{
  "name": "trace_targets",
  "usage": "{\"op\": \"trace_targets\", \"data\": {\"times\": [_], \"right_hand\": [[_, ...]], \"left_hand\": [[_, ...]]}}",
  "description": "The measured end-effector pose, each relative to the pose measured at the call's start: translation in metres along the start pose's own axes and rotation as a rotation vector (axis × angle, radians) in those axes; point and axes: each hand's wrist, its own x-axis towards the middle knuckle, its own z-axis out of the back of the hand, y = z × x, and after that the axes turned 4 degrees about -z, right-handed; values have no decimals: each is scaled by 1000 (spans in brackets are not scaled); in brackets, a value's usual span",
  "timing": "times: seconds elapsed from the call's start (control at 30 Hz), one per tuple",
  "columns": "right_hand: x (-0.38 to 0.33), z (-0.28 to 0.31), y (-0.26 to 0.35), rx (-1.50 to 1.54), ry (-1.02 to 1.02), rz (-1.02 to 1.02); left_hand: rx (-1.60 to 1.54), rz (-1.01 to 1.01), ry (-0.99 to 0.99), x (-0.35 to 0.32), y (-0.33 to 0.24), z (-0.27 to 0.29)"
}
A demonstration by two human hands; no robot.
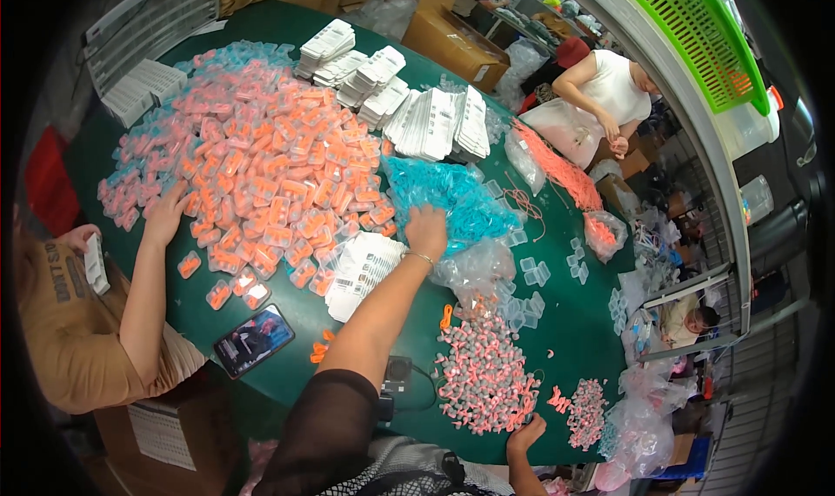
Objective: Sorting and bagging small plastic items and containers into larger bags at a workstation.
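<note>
The person's left hand (425,229), palm down at the middle of the frame, reaches into a loose blue heap (448,183); its fingers are sunk out of sight, so I cannot tell whether they grip any of it. The heap lies under and just beyond this hand, its longer spread running from upper left to lower right, across the forearm's line, with a clear plastic bag (474,268) bunched at its near side. The left hand is much the nearer: the right hand (524,441) is well apart at the lower right, fingers curled beside a pile of pink-and-grey pieces (485,374), its hold on anything too small to make out. Both piles rest on a green bench (557,322). A broad mound of orange-and-clear cases (278,166) fills its left part, with stacked white cards (426,124) at upper centre. One co-worker (91,331) sits at the left edge, another (600,96) at upper right, near a cardboard box (457,48).
</note>
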Motion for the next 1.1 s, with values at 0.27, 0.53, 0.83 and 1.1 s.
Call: {"op": "trace_targets", "data": {"times": [0.27,0.53,0.83,1.1], "right_hand": [[2,5,9,3,13,-14],[9,8,17,26,-38,-79],[-2,9,14,87,-56,-111],[7,9,13,93,-55,-125]], "left_hand": [[25,-19,40,2,-2,4],[37,-11,147,8,-9,15],[69,18,250,4,-10,19],[109,-70,351,16,-15,27]]}}
